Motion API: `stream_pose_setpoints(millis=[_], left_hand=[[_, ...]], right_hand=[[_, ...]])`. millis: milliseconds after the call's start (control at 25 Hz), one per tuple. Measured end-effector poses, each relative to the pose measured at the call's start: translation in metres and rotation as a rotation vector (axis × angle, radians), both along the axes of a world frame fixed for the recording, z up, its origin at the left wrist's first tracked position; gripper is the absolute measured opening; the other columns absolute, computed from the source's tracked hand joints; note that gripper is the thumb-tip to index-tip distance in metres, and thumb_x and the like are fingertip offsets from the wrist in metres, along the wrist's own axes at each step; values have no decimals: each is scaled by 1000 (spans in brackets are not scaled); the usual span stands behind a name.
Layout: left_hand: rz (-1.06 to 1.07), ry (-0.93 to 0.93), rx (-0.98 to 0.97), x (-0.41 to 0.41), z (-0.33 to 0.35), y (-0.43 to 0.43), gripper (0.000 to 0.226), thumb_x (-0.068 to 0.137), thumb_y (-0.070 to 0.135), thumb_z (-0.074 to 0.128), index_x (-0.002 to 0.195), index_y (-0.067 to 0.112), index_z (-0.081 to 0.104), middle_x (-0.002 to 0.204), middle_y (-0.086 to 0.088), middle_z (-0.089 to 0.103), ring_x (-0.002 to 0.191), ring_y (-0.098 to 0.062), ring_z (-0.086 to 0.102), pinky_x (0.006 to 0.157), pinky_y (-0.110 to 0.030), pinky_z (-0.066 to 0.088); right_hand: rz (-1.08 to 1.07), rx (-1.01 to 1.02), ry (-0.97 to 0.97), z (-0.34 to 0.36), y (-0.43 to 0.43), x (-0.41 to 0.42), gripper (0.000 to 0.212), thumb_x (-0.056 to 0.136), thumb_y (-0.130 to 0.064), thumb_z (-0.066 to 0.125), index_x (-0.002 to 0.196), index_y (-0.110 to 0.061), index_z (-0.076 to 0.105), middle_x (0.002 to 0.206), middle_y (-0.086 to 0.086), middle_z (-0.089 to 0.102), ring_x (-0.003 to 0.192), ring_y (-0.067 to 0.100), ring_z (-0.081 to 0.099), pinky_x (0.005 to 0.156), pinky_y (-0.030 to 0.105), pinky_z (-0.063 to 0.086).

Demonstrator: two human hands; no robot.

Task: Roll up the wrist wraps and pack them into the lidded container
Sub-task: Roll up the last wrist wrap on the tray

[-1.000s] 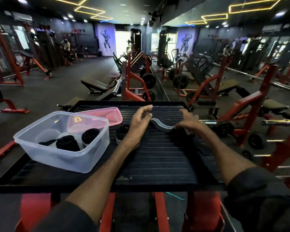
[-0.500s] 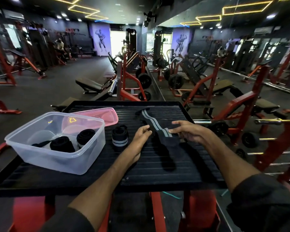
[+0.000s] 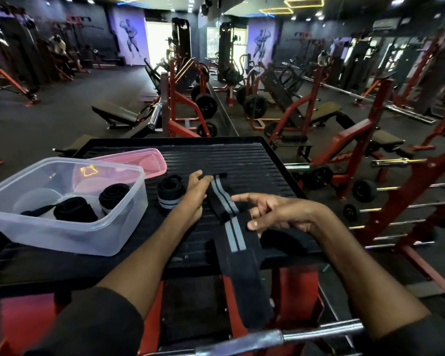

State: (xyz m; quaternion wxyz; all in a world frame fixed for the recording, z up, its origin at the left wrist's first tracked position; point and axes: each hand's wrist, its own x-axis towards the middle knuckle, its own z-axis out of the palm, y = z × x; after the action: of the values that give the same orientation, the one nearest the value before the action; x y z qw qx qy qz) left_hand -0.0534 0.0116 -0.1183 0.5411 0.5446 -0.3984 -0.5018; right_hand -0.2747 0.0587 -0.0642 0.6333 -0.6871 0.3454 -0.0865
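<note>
A long black wrist wrap [image 3: 233, 233] with grey stripes lies unrolled across the black ribbed platform [image 3: 254, 163], its near end hanging over the front edge. My left hand [image 3: 197, 194] presses on the wrap's far end, fingers flat. My right hand [image 3: 275, 213] hovers over the wrap's middle with fingers spread, thumb touching it. A rolled wrap [image 3: 168, 192] stands on the platform left of my left hand. The clear plastic container [image 3: 62, 235] at the left holds two rolled black wraps [image 3: 75, 213]. Its pink lid [image 3: 139, 163] lies behind it.
A steel bar [image 3: 280, 337] crosses below the platform's front edge. Red machine frames [image 3: 365, 160] and weight plates stand to the right and behind. The platform's right half is bare ribbed surface.
The wrap has been pulled toward me, so its near end now hangs over the platform's front edge. My right hand has lifted and spread over its middle; my left stays at the far end.
</note>
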Motion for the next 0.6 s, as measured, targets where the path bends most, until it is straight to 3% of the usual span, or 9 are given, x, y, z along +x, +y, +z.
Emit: stream_pose_setpoints(millis=[80, 160, 280, 360, 440, 520, 600], left_hand=[[-43, -97, -10, -2, -5, -5, 55, 101, 19, 55, 149, 12, 31, 139, -5, 46, 116, -13, 47, 84, -18, 42], [-82, -225, -36, -3, -13, -13, 60, 95, 19, 62, 148, 12, 34, 145, -8, 42, 127, -18, 45, 98, -25, 42], [-70, -452, -29, 0, -25, -20, 62, 87, 22, 67, 144, 15, 42, 148, -13, 40, 135, -29, 43, 114, -43, 39], [-25, -498, -56, 1, -27, -21, 54, 91, 16, 65, 142, 14, 46, 145, -14, 42, 131, -30, 46, 112, -44, 40], [1, -484, -88, 1, -25, -19, 49, 93, 13, 63, 140, 12, 49, 141, -14, 44, 124, -29, 50, 108, -38, 43], [11, -479, -103, 1, -26, -19, 45, 93, 9, 62, 137, 11, 52, 138, -11, 47, 121, -26, 52, 105, -34, 44], [26, -501, -149, 2, -29, -18, 39, 90, 6, 63, 128, 10, 58, 133, -11, 53, 120, -25, 55, 105, -35, 45]], right_hand=[[124, -118, 265, 2, -7, -1, 79, 91, -6, 73, 156, -20, 30, 77, 1, 56, 71, 9, 64, 71, 20, 53], [236, -137, 409, 8, -15, -3, 71, 95, -9, 69, 154, -21, 31, 79, -3, 68, 67, 1, 64, 67, 18, 50], [255, -59, 411, 10, -32, -13, 60, 97, -9, 65, 150, -20, 38, 82, 0, 73, 67, 4, 63, 65, 17, 49], [78, -79, 293, -3, -53, -18, 48, 97, -8, 65, 142, -16, 52, 83, -4, 71, 72, 5, 63, 66, 19, 49], [-243, -129, 129, -20, -75, -11, 38, 94, -10, 67, 132, -15, 63, 87, -1, 67, 72, 7, 59, 65, 22, 47], [-541, -242, 88, -36, -98, 5, 42, 91, -9, 69, 132, -13, 62, 96, 5, 66, 79, 12, 56, 67, 25, 44], [-667, -285, 69, -44, -122, 25, 49, 88, -7, 71, 135, -11, 57, 108, 8, 65, 93, 16, 59, 72, 25, 47]])
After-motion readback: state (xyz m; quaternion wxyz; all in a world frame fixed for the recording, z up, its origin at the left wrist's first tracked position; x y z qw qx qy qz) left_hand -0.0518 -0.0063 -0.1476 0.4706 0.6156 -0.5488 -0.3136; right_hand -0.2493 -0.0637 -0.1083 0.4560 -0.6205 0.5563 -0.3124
